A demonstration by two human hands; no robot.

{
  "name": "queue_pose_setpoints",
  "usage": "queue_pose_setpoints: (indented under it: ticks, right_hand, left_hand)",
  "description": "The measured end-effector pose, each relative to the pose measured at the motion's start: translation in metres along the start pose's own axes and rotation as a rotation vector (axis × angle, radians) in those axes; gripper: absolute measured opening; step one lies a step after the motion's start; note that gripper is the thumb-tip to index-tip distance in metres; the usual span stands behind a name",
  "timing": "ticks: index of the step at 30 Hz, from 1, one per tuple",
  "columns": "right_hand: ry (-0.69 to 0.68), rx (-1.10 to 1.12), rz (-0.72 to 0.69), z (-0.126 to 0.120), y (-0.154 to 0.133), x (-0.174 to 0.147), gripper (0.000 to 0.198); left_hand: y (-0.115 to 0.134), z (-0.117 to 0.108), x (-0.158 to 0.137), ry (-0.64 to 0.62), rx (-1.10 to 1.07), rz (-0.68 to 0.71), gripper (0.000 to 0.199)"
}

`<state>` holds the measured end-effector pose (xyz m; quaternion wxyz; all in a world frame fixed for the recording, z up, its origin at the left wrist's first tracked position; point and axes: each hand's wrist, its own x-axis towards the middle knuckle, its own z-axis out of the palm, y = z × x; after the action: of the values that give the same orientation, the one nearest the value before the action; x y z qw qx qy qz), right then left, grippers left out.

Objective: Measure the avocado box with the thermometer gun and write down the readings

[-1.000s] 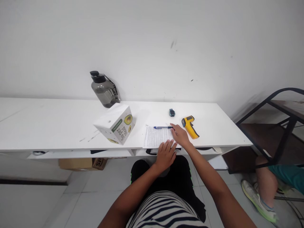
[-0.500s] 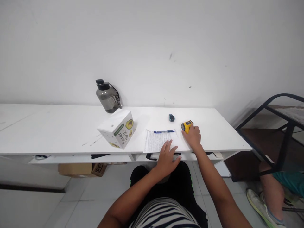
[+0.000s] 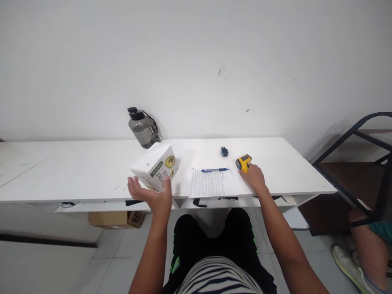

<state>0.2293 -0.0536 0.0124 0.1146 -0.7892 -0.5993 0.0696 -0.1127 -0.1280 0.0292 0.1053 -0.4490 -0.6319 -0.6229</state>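
One each — white box (image 3: 155, 165), thermometer (image 3: 243, 163), pen (image 3: 215, 170), watch (image 3: 224, 152), bottle (image 3: 143, 130).

Soft, even light, probably from overhead, whitens the bench (image 3: 92, 171), leaving a faint shadow beside the bottle (image 3: 143, 132). Writing on the paper (image 3: 211, 183) blurs, and the shoe (image 3: 347, 265) over at far right looks stretched.

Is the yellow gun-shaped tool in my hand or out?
In: your right hand wraps the grip of the yellow gun-shaped tool, its head showing. Whether it's off the table, I cannot tell.
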Motion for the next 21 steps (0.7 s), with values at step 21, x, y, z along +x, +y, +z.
queue_pose_setpoints:
  ticks: [21]
  right_hand:
    - [0.207, 0.674, 0.011, -0.024, 0.005, -0.022, 0.048]
  left_hand:
    - [-0.047, 0.011, 0.023, -0.17, -0.502, -0.435, 0.076]
